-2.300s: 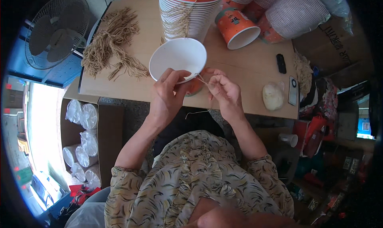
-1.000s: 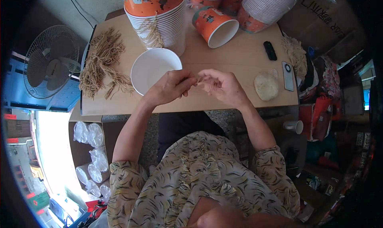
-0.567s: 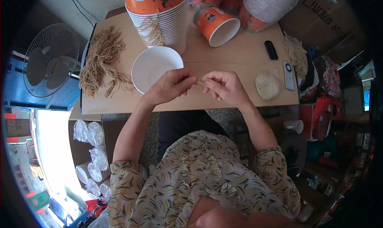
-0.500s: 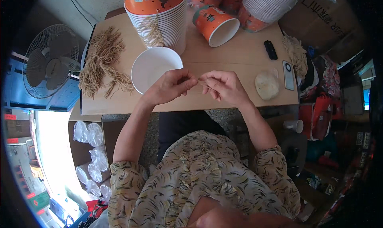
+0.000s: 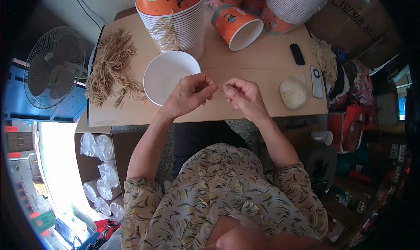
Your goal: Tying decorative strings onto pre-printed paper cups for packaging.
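Note:
Both hands are raised over the near part of the table, fingertips close together. My left hand (image 5: 192, 92) is closed in a pinch, just over the near rim of a white open paper bucket (image 5: 164, 73). My right hand (image 5: 246, 97) is pinched too, a small gap away. Something thin seems to lie between the fingertips, too fine to make out. Behind the bucket rises a tall stack of orange and white paper buckets (image 5: 183, 31), with tan cords (image 5: 165, 33) hanging down its side. A bundle of tan twisted cords (image 5: 109, 68) lies to the left.
An orange paper bucket (image 5: 238, 27) lies tipped on its side at the back, near wrapped bucket stacks (image 5: 293, 7). On the right are a black object (image 5: 296, 54), a phone (image 5: 316, 81) and a round pale lump (image 5: 293, 93). A fan (image 5: 57, 73) stands left of the table.
My right hand has drawn slightly away to the right, widening the gap between the fingertips. The left hand has barely moved and stays pinched.

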